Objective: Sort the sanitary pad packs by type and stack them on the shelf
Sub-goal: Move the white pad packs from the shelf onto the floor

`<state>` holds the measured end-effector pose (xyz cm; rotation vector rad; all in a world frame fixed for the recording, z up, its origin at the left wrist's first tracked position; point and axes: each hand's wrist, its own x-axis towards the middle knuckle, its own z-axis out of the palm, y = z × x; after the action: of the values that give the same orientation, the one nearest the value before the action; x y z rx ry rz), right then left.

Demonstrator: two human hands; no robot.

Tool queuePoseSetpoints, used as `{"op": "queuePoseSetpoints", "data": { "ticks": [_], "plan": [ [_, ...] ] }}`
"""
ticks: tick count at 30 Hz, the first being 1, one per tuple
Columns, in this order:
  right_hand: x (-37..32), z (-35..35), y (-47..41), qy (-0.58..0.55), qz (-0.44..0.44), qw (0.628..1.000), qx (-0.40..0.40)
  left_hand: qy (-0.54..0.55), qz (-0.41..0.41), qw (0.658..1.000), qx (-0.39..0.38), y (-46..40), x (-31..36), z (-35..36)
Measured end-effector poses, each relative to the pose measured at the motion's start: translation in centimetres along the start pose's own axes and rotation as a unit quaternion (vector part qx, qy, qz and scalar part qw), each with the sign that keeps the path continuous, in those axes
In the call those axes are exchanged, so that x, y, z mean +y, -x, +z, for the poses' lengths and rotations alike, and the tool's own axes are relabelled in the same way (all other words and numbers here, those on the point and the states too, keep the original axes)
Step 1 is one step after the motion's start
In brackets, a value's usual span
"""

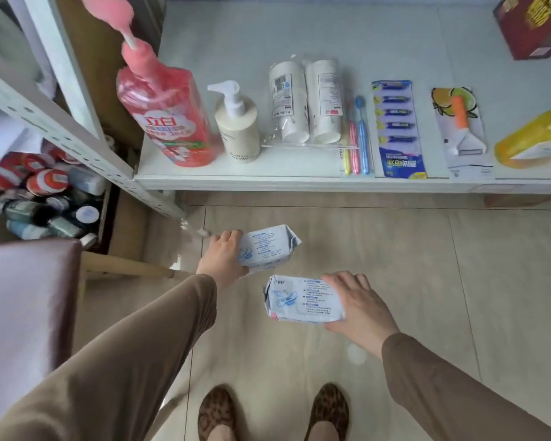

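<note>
Pad packs fill both my hands, one in each, held out over the tiled floor (395, 249) in front of the shelf (299, 183). My left hand (223, 259) is closed on the left pad pack (268, 248), fingers curled over its near-left end, so the white and blue wrapper juts away to the right with its crimped end tilted up toward the shelf's front edge. My right hand (357, 303) clasps the right pad pack (303, 299) from its right end, fingers spread flat across the top, thumb underneath; the printed face points up and the pack extends to the left of my palm. The two packs are near each other but apart, the left one higher and closer to the shelf, the right one lower and nearer my feet.

Neither pack is on the shelf yet. Along its front edge, from the left corner, stand a red pump bottle (169, 119) and a cream pump bottle (239, 128), then lie wrapped paper cups (306, 103), toothbrushes (357, 144), a battery card (398, 128) and a peeler card (462, 125). A yellow bag (535, 138) sits at the right edge.
</note>
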<state>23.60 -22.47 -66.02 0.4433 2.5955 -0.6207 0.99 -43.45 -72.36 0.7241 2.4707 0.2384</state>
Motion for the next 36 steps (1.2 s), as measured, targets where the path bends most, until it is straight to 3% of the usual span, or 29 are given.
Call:
{"op": "queuePoseSetpoints", "data": {
  "ticks": [17, 28, 36],
  "plan": [
    [1.9, 10.2, -12.6, -0.030, 0.010, 1.000, 0.001, -0.028, 0.041, 0.996, -0.069, -12.7, -0.6, 5.6],
    [-0.8, 9.7, -14.7, -0.029, 0.082, 0.994, 0.066, -0.017, 0.018, 0.999, -0.024, -6.8, -4.5, 3.9],
    [-3.1, 2.7, -7.0, -0.027, 0.074, 0.995, 0.055, -0.021, 0.020, 0.999, -0.023, 2.4, 0.6, 0.2]
  ]
}}
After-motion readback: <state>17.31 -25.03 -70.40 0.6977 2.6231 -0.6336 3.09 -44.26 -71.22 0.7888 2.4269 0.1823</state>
